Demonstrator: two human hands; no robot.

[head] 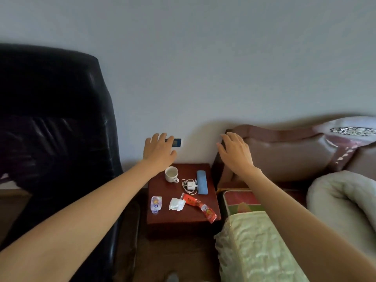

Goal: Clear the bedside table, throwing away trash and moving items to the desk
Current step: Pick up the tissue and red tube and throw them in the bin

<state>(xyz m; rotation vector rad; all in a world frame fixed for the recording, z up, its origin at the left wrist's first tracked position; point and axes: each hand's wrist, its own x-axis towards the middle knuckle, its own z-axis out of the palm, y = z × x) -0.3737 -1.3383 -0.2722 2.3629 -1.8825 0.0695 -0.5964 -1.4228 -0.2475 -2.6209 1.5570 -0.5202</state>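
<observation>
My left hand and right hand hover spread and empty over the worktop; the red wrapper print is too blurry to read.

A black leather chair filled the left side of the frame, its glossy back rising to the upper left. A plain pale wall took up the top half, with a small wall socket low at centre. At the right stood a padded brown headboard, with a cream quilt at the far right and a green textured bedcover at lower right.
</observation>
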